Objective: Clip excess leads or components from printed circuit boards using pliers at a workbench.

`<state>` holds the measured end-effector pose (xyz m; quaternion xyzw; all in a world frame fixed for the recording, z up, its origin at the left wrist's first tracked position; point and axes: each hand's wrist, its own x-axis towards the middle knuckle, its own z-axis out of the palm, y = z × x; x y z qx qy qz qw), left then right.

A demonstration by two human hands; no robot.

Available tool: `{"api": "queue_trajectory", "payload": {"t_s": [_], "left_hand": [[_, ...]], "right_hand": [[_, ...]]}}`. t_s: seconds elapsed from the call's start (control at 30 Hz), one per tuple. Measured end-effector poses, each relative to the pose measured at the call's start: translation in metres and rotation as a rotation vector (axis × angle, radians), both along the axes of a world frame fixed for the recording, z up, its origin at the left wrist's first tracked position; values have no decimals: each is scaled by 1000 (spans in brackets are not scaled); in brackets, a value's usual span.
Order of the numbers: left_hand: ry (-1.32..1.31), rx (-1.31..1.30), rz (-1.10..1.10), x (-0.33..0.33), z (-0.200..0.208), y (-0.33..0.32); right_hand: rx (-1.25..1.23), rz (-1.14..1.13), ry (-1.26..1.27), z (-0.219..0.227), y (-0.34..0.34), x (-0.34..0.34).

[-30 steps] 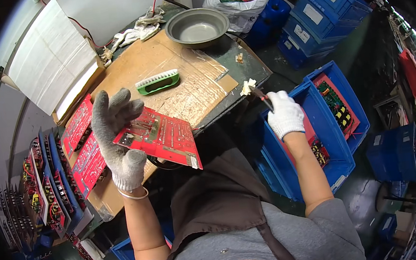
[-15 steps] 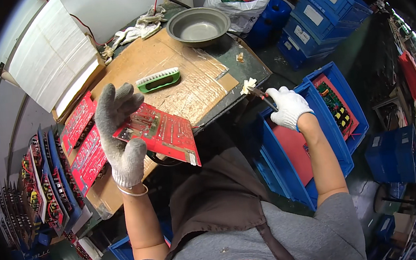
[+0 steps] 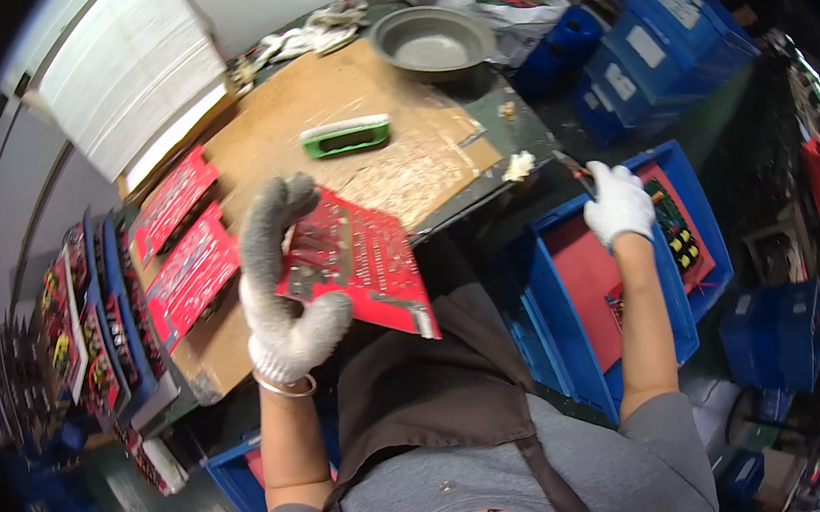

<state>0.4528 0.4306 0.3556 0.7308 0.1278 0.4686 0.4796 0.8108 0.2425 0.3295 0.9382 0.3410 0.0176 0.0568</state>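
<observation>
1. The left hand (image 3: 274, 294), gloved, is bent around one edge of a red circuit board (image 3: 366, 260), thumb in front and fingers behind; how firmly they press, I cannot tell.
2. The board is tilted in the air, reaching out to the right of that grip, its far end unsupported. Held along one side only, it could swivel or slip if the thumb eases.
3. The right hand (image 3: 619, 204), gloved too, is closed around a hand tool (image 3: 577, 175), perhaps pliers or cutters; blur hides whether its tips are parted.
4. Just left of the tool's tip, a pale scrap (image 3: 520, 166) sits near the table corner; a stray brush of the tool could knock it off.
5. Below the right hand is a blue bin (image 3: 576, 339) with a board inside; anything dropped from this grip could strike that board.
6. Beyond the left fingers, a green brush (image 3: 347, 140) lies on cardboard (image 3: 422, 171). Left of that hand, more red boards (image 3: 193, 277) lie near enough to be scraped by a careless swing of the held one.
</observation>
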Motion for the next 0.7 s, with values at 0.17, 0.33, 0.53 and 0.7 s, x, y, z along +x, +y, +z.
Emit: {"api": "queue_trajectory", "payload": {"t_s": [0.17, 0.33, 0.53, 0.7], "left_hand": [[74, 209, 7, -25, -25, -12], [35, 101, 48, -42, -43, -30], [179, 230, 48, -45, -50, -46], [217, 356, 80, -43, -47, -56]], "right_hand": [[566, 425, 399, 36, -11, -74], [522, 797, 686, 65, 4, -155], [340, 867, 564, 74, -1, -189], [290, 849, 493, 83, -16, -201]]}}
